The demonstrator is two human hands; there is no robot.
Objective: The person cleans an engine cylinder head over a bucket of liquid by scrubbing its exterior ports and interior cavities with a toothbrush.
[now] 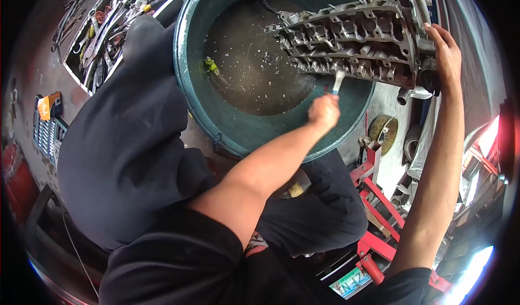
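A metal engine cylinder head (352,26) lies tilted over the right side of a large green tub (187,67), its rows of cavities showing. My left hand (324,112), slightly blurred, is closed round the handle of a small brush (338,82). The brush's pale bristles touch the lower edge of the cylinder head. At the part's right end, my right hand (445,53) grips it, with fingers bent over the top corner. Murky liquid (254,56) with floating specks fills the tub's bottom, and a yellow-green object (211,65) shows near the left wall.
A white-edged box of wrenches (103,31) stands at upper left, above a socket set (47,126). Red metal stand parts (382,197) and a round yellowish ring (383,133) lie at right. My legs flank the tub's near side.
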